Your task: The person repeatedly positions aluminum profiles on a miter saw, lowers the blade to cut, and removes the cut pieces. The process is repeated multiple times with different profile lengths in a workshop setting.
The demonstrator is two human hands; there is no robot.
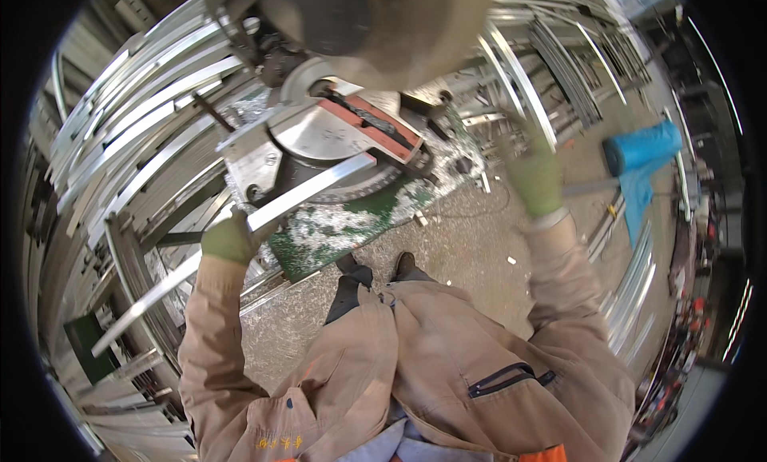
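My left hand [228, 240], in a green glove, is closed around a long silvery metal bar [307, 188]. The bar slants from the lower left up to the front of a mitre saw [319, 130], its far end beside the red insert plate [379, 130]. My right hand [534, 174], also gloved in green, is raised to the right of the saw, apart from it. Motion smears its fingers, so whether it holds anything does not show. A blurred dark and tan shape [399, 30] covers the upper part of the saw.
White chips lie over the saw's green base [319, 238]. Many metal profiles [152, 126] are stacked at the left, with more lengths [563, 70] at the upper right. A blue plastic roll [643, 148] is on the right. My shoes [406, 264] stand close to the base.
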